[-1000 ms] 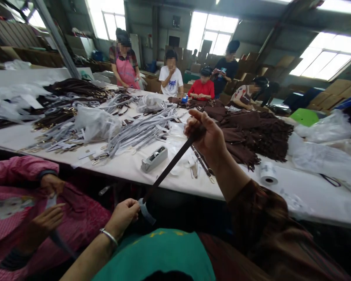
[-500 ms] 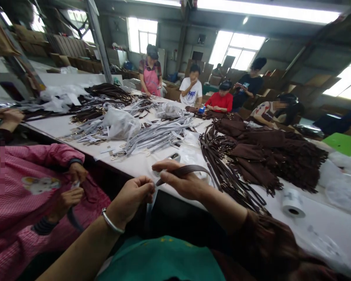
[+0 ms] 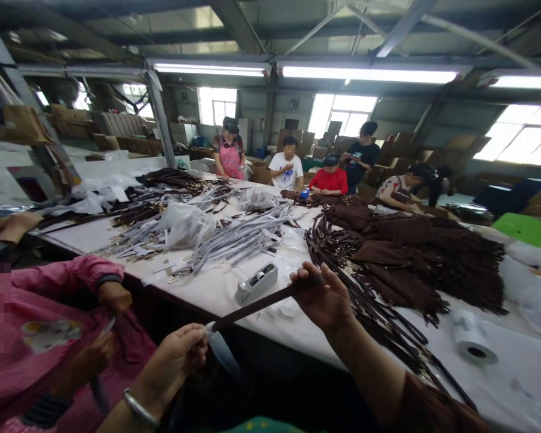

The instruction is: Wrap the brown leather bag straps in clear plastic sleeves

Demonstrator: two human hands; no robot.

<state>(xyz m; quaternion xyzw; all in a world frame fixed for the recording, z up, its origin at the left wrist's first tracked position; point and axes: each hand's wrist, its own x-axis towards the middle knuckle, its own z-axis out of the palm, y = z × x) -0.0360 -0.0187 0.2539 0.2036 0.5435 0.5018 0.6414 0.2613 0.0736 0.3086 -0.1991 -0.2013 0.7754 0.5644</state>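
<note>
Head view: Brown strap (image 3: pixel 256 306) spans the worktop's (image 3: pixel 216 290) near edge

Left hand (image 3: pixel 180 353) pinches pale wrapping (image 3: pixel 223 349) at the strap's lower end; the right hand (image 3: pixel 323 296), fingers loosely curled, holds the upper end. A tape dispenser (image 3: pixel 258 284) stands just beyond, near that edge.

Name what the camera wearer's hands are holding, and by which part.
A brown strap: the right hand holds the upper part of its visible stretch; the left hand pinches the pale wrap at the lower part.
</note>
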